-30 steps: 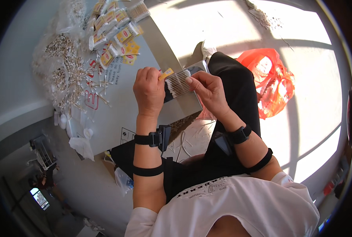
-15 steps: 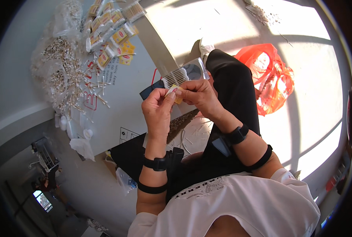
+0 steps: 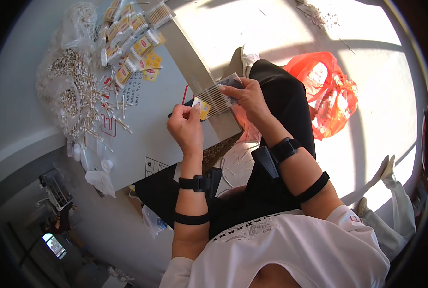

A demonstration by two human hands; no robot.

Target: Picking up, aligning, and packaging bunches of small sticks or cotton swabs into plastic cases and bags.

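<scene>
A flat row of cotton swabs (image 3: 215,99) in a clear plastic sleeve stretches between my two hands, over the board's edge. My left hand (image 3: 186,128) is closed in a pinch on a small yellow-and-white card (image 3: 204,110), which lies against the row's lower left end. At the opposite end my right hand (image 3: 251,100) grips the sleeve, thumb on top and fingers underneath. Whether the card is inside the sleeve or only against it, I cannot tell. A dark piece shows beneath the swabs, partly hidden.
Finished-looking swab packs (image 3: 144,42) with yellow cards pile up at the board's far left. Beside them, a large clear bag (image 3: 65,72) spills loose swabs. A red plastic bag (image 3: 326,96) stands on the floor at right. Another person's legs (image 3: 391,211) appear at lower right.
My right hand has moved up and right from the card to the pack's far end. My left hand keeps the card, now more exposed. A person's legs have come into view at right.
</scene>
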